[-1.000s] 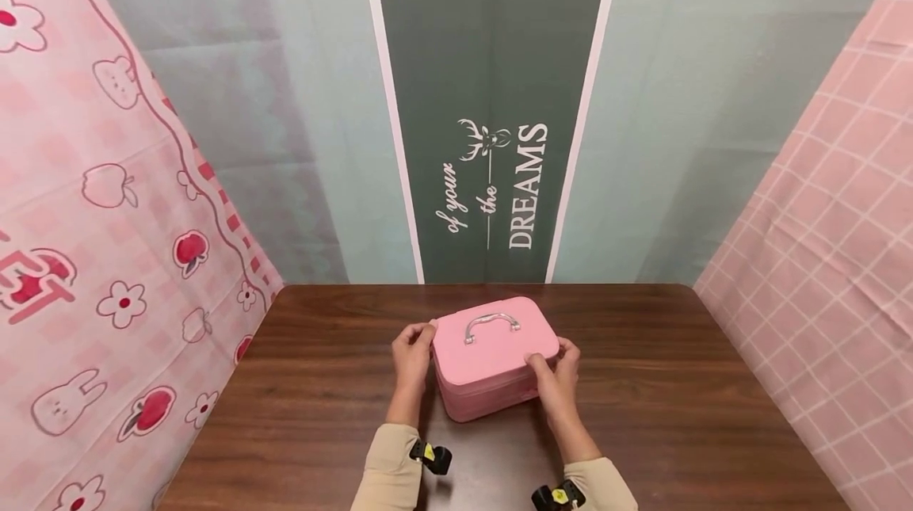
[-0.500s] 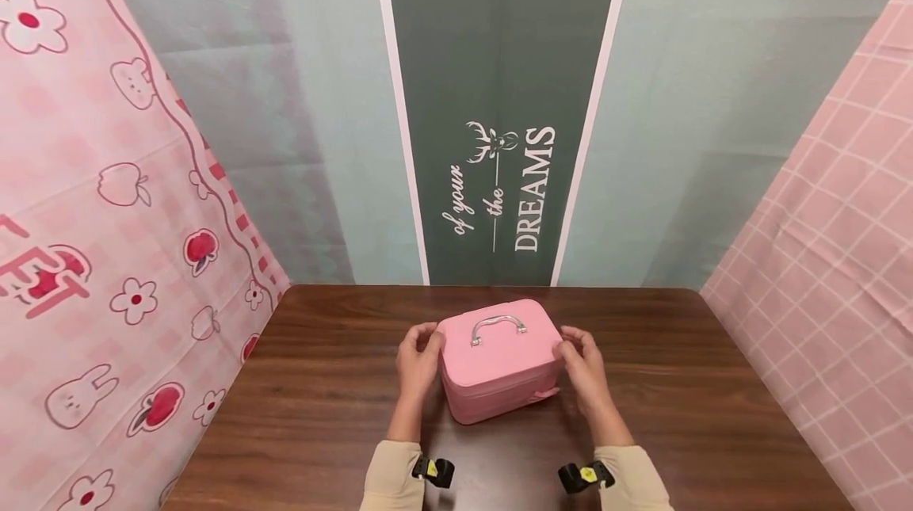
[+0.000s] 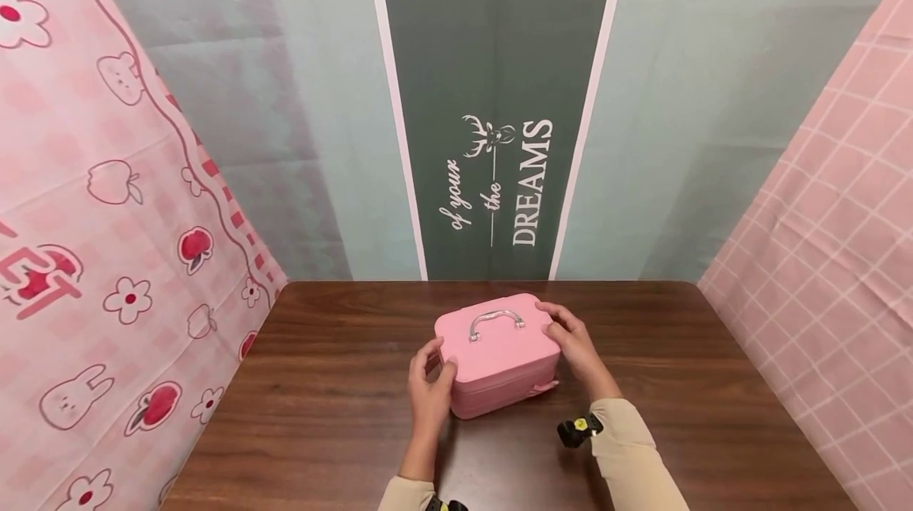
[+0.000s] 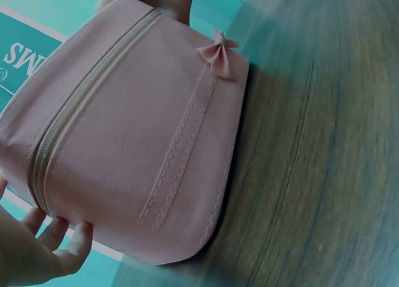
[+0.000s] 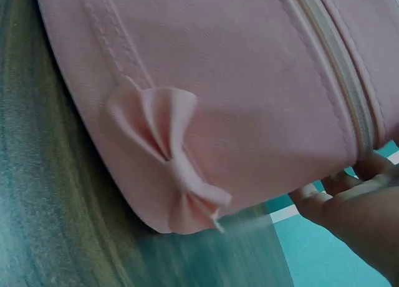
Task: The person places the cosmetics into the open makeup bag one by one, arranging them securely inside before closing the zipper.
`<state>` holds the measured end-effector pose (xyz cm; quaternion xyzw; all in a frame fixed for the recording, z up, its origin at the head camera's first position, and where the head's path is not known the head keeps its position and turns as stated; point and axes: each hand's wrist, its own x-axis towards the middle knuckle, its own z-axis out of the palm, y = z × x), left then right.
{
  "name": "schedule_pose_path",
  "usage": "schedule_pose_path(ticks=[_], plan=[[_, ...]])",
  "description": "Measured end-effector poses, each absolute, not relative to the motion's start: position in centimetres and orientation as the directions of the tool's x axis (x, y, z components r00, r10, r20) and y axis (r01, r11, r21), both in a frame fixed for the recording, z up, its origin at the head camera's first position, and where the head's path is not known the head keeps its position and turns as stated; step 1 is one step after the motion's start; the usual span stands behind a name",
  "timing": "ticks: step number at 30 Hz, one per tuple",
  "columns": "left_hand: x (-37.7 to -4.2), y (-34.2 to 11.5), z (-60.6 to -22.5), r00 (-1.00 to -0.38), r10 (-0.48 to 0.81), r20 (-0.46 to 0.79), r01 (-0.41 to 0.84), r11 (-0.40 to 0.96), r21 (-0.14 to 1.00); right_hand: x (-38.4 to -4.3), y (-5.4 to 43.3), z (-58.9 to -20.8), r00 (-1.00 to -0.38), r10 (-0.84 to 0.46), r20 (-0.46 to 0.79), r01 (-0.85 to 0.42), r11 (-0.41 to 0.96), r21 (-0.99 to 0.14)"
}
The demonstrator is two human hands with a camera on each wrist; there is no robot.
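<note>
A pink cosmetic case [image 3: 499, 352] with a silver handle [image 3: 495, 321] on its lid stands on the brown table, its lid down. Round the side below the lid runs a pale zipper [image 4: 81, 90]. A pink bow [image 5: 168, 156] is fixed low on the front, towards the right corner. My left hand [image 3: 431, 384] grips the front left corner, thumb at the lid's edge and fingers along the left side. At the back right corner my right hand [image 3: 578, 341] holds the lid's edge, its fingertips close to the zipper. Whether either hand holds a zipper pull, I cannot tell.
The brown wooden table [image 3: 321, 416] reaches back to a grey-green curtain [image 3: 492, 43] with white lettering. Pink patterned cloth [image 3: 143, 242] hangs at the left, and pink checked cloth [image 3: 834, 257] at the right.
My right hand has slid from the case's front right corner along the right side to the back corner. The left hand has come forward to the front left corner. The case has barely moved.
</note>
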<state>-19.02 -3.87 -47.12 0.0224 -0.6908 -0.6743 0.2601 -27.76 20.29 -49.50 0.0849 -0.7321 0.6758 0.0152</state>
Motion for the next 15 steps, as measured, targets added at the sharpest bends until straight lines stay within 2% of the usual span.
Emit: schedule_pose_path(ticks=[10,15], plan=[[-19.0,-4.0,-47.1,-0.859,-0.386,0.336,0.315,0.119,0.942,-27.5,20.2,-50.1,-0.984,-0.083,0.157,-0.162,0.058,-0.985],[-20.2,-4.6,-47.4,-0.883,-0.356,0.305,0.305,0.059,0.951,-26.4,19.5,-50.2,-0.987,0.003,0.159,-0.158,0.044,-0.986]])
